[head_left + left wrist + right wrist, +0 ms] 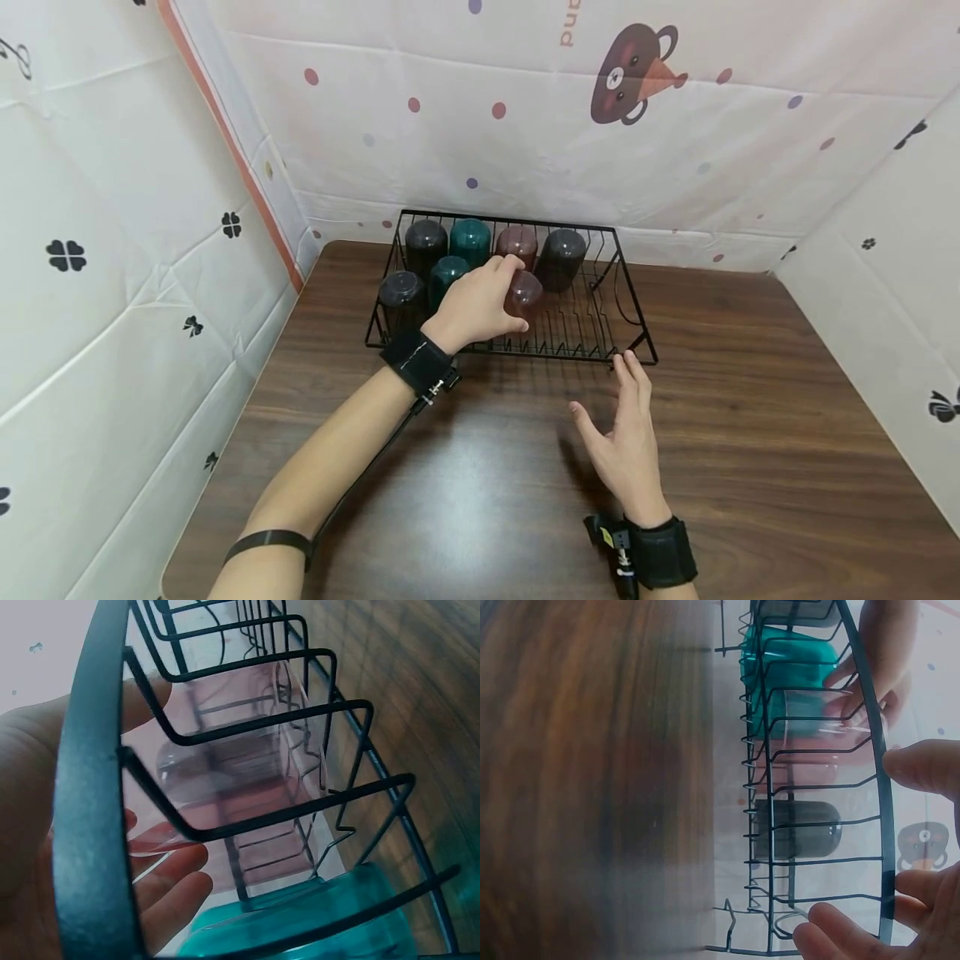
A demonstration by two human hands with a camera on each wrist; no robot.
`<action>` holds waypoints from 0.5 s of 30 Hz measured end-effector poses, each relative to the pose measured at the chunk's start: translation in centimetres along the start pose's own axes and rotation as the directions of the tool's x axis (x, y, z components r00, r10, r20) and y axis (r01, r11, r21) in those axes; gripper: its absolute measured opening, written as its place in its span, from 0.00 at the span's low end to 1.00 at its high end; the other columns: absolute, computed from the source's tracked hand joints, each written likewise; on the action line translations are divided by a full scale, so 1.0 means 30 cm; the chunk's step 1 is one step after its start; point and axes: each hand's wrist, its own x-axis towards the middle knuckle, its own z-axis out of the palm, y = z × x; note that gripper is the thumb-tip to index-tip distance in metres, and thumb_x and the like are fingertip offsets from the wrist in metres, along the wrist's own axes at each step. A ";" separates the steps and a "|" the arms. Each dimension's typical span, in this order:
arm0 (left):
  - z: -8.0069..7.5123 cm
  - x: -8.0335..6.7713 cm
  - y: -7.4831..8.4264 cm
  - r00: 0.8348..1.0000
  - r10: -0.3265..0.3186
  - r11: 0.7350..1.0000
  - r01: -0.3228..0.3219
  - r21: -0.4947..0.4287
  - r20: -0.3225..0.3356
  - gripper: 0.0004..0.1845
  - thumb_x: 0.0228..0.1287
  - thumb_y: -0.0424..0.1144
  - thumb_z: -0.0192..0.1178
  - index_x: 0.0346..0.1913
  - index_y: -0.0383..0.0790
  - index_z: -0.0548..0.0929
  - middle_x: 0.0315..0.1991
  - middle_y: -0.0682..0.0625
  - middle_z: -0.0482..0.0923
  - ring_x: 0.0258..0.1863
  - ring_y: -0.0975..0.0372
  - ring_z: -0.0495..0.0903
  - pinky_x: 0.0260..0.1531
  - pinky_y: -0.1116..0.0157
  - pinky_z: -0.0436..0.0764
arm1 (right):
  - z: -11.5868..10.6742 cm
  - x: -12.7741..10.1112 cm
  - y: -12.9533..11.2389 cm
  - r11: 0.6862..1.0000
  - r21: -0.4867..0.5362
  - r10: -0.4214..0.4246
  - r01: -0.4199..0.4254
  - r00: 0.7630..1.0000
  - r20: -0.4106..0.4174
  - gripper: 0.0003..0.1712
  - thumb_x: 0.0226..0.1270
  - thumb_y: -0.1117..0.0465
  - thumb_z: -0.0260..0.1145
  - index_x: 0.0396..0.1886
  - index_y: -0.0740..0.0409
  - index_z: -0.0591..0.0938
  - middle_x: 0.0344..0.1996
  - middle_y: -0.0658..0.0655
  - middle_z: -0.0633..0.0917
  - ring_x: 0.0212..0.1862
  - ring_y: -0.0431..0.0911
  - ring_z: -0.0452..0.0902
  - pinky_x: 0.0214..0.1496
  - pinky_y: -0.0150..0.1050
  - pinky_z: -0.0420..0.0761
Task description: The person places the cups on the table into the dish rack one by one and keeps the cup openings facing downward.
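Left fingers: the left hand [476,306] curls its fingers [176,889] round a pink cup [524,293], mid-frame in the head view.
Right fingers: the right hand [624,446] is spread wide, lower middle, holding nothing.
Pink cup: upside down inside the black wire rack [633,333], partly hidden by the hand.
Other cups: a teal cup [446,276] sits just left, half hidden.
Bench: brown wood bench [750,433], cut off at the bottom.

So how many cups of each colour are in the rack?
Black cups: 3
Teal cups: 2
Pink cups: 2, one held by the left hand
Total: 7 in the rack
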 end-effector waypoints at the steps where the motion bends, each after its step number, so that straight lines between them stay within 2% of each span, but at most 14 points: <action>1: 0.004 0.000 -0.002 1.000 0.004 1.000 -0.004 0.008 0.003 0.44 0.51 0.54 0.78 0.68 0.46 0.68 0.59 0.46 0.77 0.51 0.56 0.82 0.50 0.56 0.85 | 0.000 0.000 0.001 1.000 0.000 -0.001 0.001 1.000 -0.003 0.52 0.67 0.56 0.73 0.83 0.53 0.53 0.82 0.57 0.51 0.71 0.62 0.67 0.59 0.61 0.77; 8: 0.023 -0.003 -0.008 1.000 -0.005 1.000 0.005 0.009 0.026 0.44 0.52 0.53 0.78 0.69 0.45 0.68 0.61 0.45 0.76 0.51 0.56 0.82 0.51 0.56 0.85 | 0.001 0.000 0.003 1.000 0.003 0.001 -0.001 1.000 0.000 0.52 0.67 0.57 0.73 0.82 0.55 0.53 0.82 0.58 0.51 0.71 0.61 0.67 0.59 0.61 0.78; 12: 0.025 -0.001 -0.009 1.000 -0.001 0.994 0.000 0.107 0.010 0.45 0.53 0.56 0.77 0.70 0.45 0.68 0.62 0.46 0.76 0.56 0.54 0.79 0.53 0.55 0.84 | 0.002 -0.001 0.002 1.000 0.005 0.000 0.000 1.000 0.003 0.52 0.67 0.57 0.73 0.83 0.53 0.53 0.82 0.58 0.51 0.71 0.62 0.67 0.59 0.62 0.78; 15: 0.023 0.001 -0.008 1.000 0.016 0.978 -0.013 0.206 -0.014 0.46 0.51 0.60 0.77 0.70 0.47 0.69 0.63 0.46 0.75 0.60 0.52 0.75 0.57 0.51 0.79 | 0.001 0.000 0.001 1.000 0.003 0.000 0.000 1.000 0.002 0.52 0.67 0.56 0.73 0.83 0.53 0.53 0.82 0.57 0.51 0.71 0.62 0.68 0.59 0.61 0.78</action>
